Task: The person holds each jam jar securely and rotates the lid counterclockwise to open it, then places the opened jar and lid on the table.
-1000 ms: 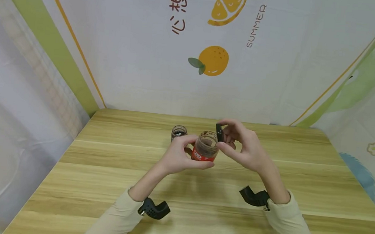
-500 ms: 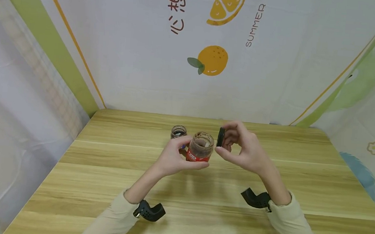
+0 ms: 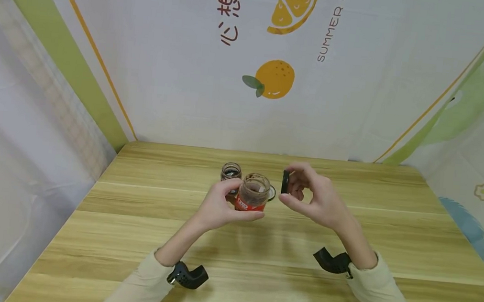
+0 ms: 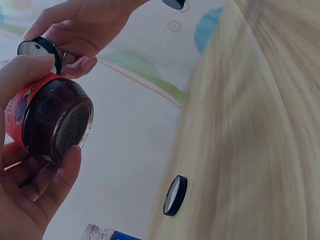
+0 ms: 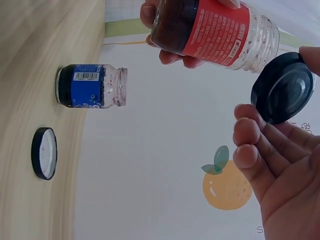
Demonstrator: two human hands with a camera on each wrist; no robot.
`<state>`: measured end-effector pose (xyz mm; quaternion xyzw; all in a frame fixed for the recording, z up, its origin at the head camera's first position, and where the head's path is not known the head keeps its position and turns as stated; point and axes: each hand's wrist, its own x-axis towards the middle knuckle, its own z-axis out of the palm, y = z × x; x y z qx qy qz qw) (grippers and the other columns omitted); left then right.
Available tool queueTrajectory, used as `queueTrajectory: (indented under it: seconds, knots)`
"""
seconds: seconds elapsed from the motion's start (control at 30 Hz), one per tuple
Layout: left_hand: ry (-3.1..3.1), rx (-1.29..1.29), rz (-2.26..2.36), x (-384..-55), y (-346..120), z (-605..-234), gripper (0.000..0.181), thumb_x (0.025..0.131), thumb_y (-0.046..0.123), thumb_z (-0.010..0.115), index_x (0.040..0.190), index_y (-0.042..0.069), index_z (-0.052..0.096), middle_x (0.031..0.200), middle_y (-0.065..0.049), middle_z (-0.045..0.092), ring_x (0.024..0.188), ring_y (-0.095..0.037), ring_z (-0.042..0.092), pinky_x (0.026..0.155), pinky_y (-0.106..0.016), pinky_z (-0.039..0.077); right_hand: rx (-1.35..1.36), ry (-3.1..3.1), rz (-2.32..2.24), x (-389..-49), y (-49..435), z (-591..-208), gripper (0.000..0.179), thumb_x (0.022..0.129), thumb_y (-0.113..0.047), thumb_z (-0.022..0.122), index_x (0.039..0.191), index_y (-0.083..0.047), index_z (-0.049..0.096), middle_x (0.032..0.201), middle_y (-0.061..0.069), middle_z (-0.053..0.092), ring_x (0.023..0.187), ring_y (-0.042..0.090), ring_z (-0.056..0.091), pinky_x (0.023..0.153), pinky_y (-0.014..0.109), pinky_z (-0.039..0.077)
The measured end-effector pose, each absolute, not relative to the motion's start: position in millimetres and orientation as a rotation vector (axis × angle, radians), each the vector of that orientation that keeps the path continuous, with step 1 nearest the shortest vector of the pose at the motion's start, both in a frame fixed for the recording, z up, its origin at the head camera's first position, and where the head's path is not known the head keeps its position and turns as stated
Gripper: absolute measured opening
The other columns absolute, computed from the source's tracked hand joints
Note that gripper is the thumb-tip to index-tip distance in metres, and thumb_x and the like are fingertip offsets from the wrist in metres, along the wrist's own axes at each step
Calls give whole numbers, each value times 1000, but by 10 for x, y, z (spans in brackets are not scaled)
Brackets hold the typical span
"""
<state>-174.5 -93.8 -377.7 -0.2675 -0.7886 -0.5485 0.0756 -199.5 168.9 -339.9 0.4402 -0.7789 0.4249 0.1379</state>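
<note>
In the head view my left hand (image 3: 215,208) grips a glass jar with a red label (image 3: 251,201) and lifts it over the table. Its mouth is uncovered, and dark contents fill the lower part, with smears on the clear glass above. My right hand (image 3: 321,201) pinches a black jar lid (image 3: 285,181) by its edge, upright, a short gap to the right of the jar. A second glass jar with a blue label (image 5: 89,86) stands uncapped on the table behind my left hand. Near it another black-rimmed lid (image 5: 45,153) lies with its pale inside up.
The wooden table (image 3: 137,257) reaches back to a white curtain (image 3: 178,92) printed with oranges and writing. More curtain hangs at both sides. Black wrist cameras (image 3: 189,276) project inward from both sleeves.
The red-labelled jar and my left hand have moved left and slightly down. The pinched lid has come away from the jar's rim, and the lid on the table now shows.
</note>
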Motion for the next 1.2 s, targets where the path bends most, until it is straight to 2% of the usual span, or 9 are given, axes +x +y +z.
queueTrajectory:
  seconds: [0.2, 0.6, 0.8, 1.2]
  knots:
    - [-2371, -804, -1648, -1734, -977, -3812, 39, 74, 20, 92, 108, 15, 74, 100, 5, 70, 89, -15, 63, 73, -34, 57, 1262, -2253, 1215, -1984, 1694, -3434, 43, 84, -5, 77, 122, -4, 56, 83, -7, 59, 68, 11, 55, 61, 23, 47]
    - [-2406, -770, -1618, -1682, -1055, -3863, 41, 73, 20, 93, 109, 16, 74, 100, 6, 70, 92, -14, 62, 72, -36, 56, 1348, -2254, 1276, -1971, 1699, -3543, 50, 79, 0, 81, 122, 3, 56, 88, -3, 65, 73, 10, 64, 66, 24, 55]
    - [-2415, -754, -1611, -1667, -1092, -3893, 41, 73, 21, 93, 109, 15, 75, 101, 4, 71, 93, -14, 62, 73, -33, 56, 1358, -2295, 1309, -1969, 1695, -3598, 52, 78, -1, 81, 122, 2, 54, 91, -2, 64, 75, 12, 64, 66, 26, 56]
    - [-2430, -781, -1596, -1650, -1133, -3923, 40, 75, 21, 91, 110, 15, 74, 102, 5, 71, 94, -14, 63, 74, -38, 57, 1334, -2432, 1383, -1927, 1640, -3671, 53, 80, -2, 81, 121, 6, 50, 102, 5, 63, 84, 13, 66, 72, 31, 59]
